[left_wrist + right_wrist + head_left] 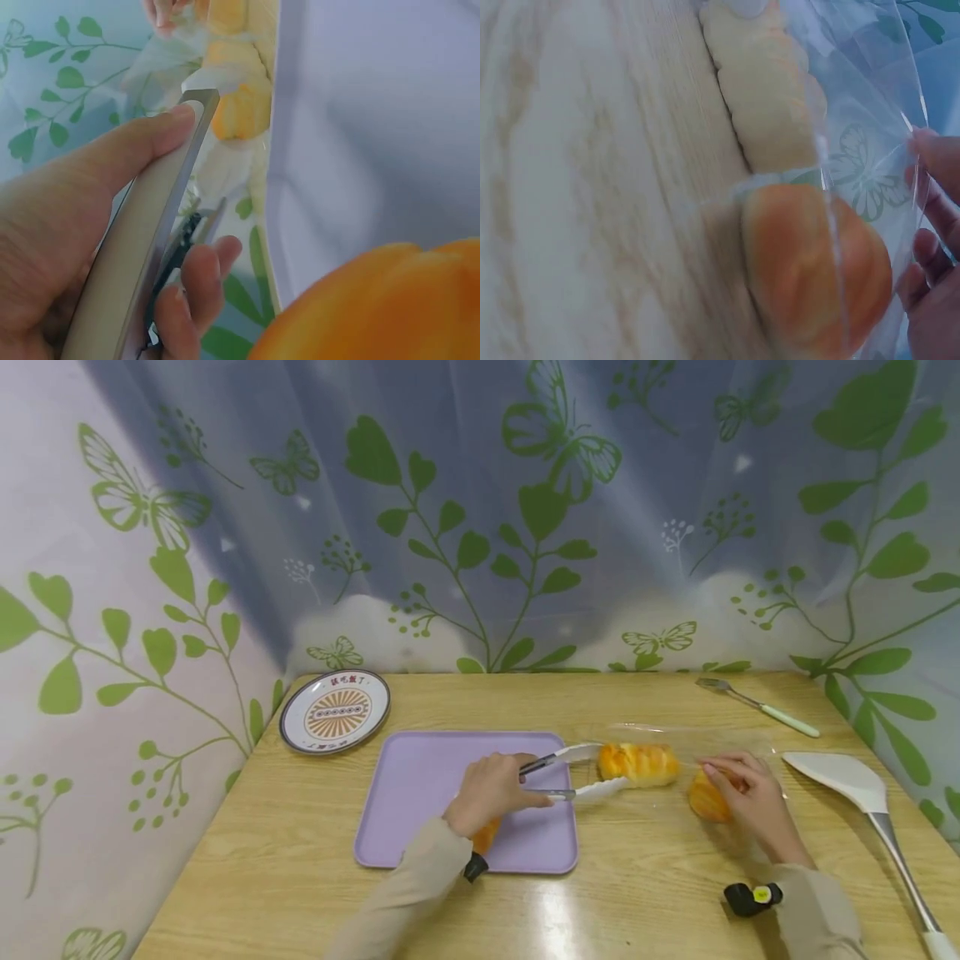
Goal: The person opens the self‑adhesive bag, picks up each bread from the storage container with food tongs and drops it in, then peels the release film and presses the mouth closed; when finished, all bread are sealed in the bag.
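Observation:
My left hand (495, 787) grips a pair of tongs (596, 790) above the lilac tray (420, 802). The tongs' arms are spread, and their pale tips reach both sides of a long ridged bread (645, 766); whether they press on it I cannot tell. On the right, my right hand (759, 806) pinches the edge of a clear plastic bag (866, 146). A rounder golden bread (810, 262) shows through the bag film in the right wrist view. Another orange bread (390, 307) is at the tray, mostly hidden behind the left wrist in the head view.
A patterned plate (337, 712) stands at the back left of the wooden table (255, 843). At the back right lies a fork (757, 703) with a pale green handle. A white-headed spatula (847, 783) lies along the right side. A leaf-print curtain (465, 527) hangs behind.

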`<act>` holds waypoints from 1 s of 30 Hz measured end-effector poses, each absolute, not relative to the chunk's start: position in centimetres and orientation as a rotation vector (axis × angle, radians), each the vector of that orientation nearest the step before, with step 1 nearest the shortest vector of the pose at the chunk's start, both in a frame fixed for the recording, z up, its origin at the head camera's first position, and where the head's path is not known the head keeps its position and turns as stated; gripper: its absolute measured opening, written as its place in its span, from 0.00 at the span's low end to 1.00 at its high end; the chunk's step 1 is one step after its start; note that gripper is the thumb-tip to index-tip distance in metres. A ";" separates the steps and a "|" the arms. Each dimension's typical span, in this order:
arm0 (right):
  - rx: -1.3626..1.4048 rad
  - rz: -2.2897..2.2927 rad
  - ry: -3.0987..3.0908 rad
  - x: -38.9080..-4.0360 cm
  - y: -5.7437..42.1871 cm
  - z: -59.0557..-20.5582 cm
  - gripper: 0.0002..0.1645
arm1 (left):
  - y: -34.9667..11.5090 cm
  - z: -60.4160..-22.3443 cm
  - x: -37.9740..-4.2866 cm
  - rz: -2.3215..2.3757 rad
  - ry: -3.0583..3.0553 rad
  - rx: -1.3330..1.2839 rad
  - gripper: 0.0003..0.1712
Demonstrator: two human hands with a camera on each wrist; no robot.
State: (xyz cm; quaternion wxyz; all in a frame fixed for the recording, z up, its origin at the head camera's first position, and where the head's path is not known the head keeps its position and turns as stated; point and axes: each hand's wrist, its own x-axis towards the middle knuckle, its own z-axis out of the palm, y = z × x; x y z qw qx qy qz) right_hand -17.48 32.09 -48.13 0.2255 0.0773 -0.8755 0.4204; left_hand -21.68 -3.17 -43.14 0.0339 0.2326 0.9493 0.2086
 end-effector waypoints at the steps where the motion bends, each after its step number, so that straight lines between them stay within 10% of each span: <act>1: 0.228 1.146 -2.413 -17.6 32.1 -48.1 0.13 | -3.2 -43.2 -21.6 0.647 2.923 0.711 0.35; 30: 0.312 1.356 -2.318 -19.4 31.1 -48.6 0.07 | -3.8 -44.1 -21.3 0.611 3.059 0.696 0.35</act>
